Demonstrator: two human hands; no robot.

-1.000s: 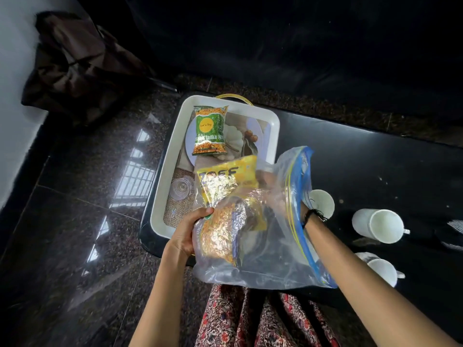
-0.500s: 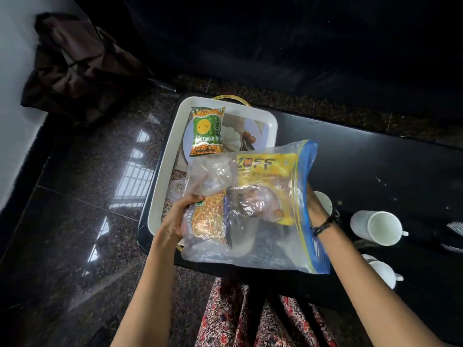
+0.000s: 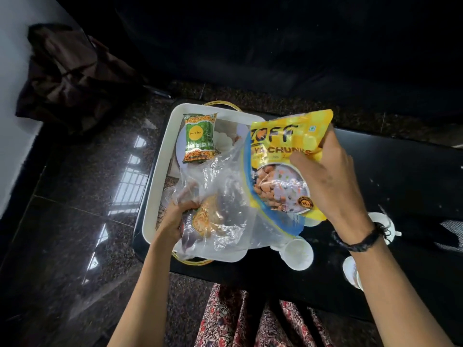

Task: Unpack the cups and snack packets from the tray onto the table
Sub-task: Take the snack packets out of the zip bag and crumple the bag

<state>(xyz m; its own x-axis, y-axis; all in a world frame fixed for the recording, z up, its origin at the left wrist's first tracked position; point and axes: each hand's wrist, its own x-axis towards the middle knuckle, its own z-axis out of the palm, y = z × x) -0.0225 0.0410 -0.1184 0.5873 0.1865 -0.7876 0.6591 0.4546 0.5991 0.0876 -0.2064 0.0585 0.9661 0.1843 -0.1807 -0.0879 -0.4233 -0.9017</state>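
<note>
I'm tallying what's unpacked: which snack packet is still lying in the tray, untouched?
The green "Let's Try" mix packet, lying at the white tray's far end. The yellow Zoff packet is gripped by the right hand; another sits inside the clear plastic bag.

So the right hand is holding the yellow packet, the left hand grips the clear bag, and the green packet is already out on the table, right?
Not quite. In the head view the green packet lies in the white tray, not on the table. The right hand does hold the yellow packet, and the left hand grips the clear bag.
</note>
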